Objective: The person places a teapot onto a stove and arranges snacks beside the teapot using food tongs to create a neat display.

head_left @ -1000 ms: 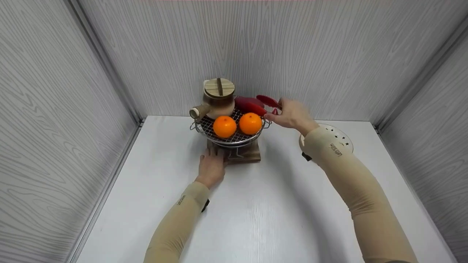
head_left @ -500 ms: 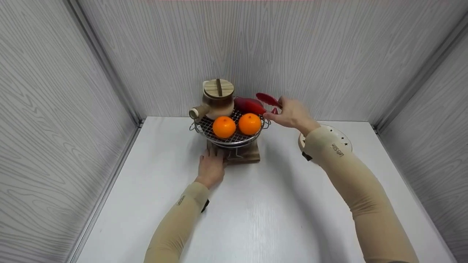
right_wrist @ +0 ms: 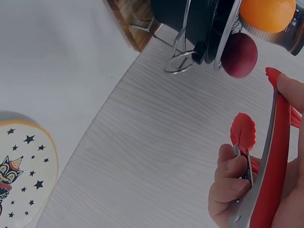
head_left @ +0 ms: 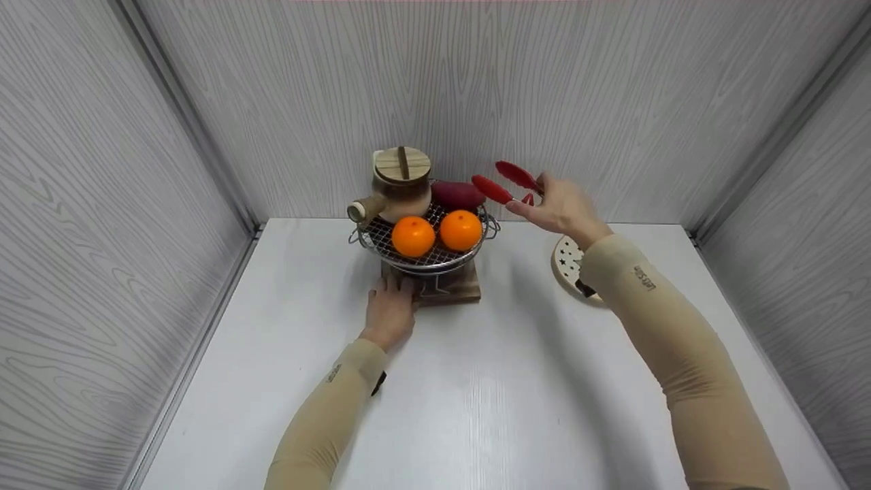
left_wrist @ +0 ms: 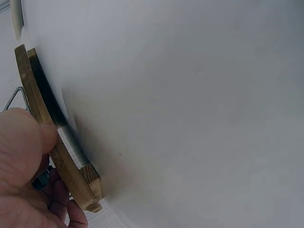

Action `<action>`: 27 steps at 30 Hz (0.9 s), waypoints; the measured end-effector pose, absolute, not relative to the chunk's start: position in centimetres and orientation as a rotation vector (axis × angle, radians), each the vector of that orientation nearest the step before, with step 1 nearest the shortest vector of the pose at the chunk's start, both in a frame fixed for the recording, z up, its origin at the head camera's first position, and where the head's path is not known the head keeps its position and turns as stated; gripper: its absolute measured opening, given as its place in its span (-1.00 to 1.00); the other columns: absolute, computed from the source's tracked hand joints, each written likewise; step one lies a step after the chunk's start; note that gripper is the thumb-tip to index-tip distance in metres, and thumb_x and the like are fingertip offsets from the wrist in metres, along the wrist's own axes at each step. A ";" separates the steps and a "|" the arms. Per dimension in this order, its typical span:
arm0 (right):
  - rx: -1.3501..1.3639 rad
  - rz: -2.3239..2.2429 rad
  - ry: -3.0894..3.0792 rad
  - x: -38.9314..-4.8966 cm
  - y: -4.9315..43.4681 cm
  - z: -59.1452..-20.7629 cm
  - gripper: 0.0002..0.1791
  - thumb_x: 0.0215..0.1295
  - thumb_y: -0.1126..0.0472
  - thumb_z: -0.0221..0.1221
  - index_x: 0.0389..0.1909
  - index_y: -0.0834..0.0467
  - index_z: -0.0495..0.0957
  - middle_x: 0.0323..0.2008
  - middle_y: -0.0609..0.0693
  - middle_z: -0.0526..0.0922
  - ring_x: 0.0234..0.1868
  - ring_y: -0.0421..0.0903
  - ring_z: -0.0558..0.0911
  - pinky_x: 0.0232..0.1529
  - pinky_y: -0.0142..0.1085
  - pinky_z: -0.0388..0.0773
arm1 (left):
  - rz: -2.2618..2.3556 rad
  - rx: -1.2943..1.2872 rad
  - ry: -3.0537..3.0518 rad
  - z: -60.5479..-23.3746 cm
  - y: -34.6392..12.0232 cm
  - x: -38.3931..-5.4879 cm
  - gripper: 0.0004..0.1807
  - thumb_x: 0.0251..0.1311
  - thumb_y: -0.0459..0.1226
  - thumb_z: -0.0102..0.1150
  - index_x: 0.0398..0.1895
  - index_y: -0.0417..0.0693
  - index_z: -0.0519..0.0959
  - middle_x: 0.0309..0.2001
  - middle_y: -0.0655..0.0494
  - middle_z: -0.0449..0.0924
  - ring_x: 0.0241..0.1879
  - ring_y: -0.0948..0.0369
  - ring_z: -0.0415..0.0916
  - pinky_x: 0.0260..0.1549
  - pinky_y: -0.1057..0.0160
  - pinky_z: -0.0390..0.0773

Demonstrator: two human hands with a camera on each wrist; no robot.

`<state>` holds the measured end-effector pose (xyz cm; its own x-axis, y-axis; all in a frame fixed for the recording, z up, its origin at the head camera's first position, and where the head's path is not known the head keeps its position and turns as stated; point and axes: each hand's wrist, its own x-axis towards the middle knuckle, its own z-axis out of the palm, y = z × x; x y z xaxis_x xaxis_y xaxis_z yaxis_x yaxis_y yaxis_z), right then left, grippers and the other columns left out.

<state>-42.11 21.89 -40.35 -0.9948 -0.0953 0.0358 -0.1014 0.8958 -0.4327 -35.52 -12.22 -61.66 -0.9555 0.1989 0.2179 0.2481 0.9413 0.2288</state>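
My right hand (head_left: 570, 209) holds red-tipped tongs (head_left: 491, 190), their arms spread with nothing between the tips. They hang just right of a purple sweet potato (head_left: 457, 194), which lies at the back right of the round wire grill (head_left: 435, 264). Two oranges (head_left: 413, 237) sit on the grill's front half. Behind them at the left stands a side-handled teapot (head_left: 406, 201) with a wooden lid. Below, my left hand (head_left: 391, 314) grips the left front corner of the wooden board (head_left: 459, 289) under the stove. Its thumb (left_wrist: 47, 137) presses the board's edge.
A round plate (head_left: 566, 267) with black stars lies on the white table (head_left: 476, 395) at the right, partly covered by the right forearm. Grey wood-grain panels (head_left: 326, 88) enclose the back and sides, close behind the grill.
The tongs have come off the sweet potato, which stays on the grill. My right hand has moved up and right with them, arms apart. My left hand stays on the board.
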 end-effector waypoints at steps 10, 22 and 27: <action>0.059 0.774 -3.016 -41.7 24.1 -41.1 -0.04 0.37 -0.53 0.31 0.38 0.19 0.47 0.22 0.23 0.71 0.07 0.18 0.61 0.22 0.13 0.58 | -0.352 -0.332 -2.906 -61.9 -12.1 -35.6 -0.44 0.57 -0.13 0.36 0.46 -0.18 0.47 0.39 -0.37 0.51 0.34 -0.33 0.52 0.21 -0.31 0.62; -0.036 0.742 -2.987 -41.3 26.4 -43.0 0.00 0.37 -0.58 0.27 0.39 0.20 0.46 0.11 0.25 0.71 0.00 0.16 0.60 0.08 0.09 0.55 | -0.363 -0.315 -2.919 -61.6 -12.1 -35.7 -0.43 0.57 -0.12 0.36 0.49 -0.17 0.47 0.42 -0.36 0.51 0.36 -0.31 0.51 0.22 -0.31 0.63; -0.078 0.729 -2.983 -40.9 27.8 -43.7 0.02 0.39 -0.57 0.24 0.44 0.23 0.44 0.20 0.31 0.71 0.07 0.23 0.65 0.14 0.17 0.59 | -0.361 -0.344 -2.874 -61.7 -12.1 -35.5 -0.43 0.55 -0.15 0.38 0.47 -0.20 0.50 0.39 -0.41 0.53 0.34 -0.34 0.52 0.18 -0.33 0.64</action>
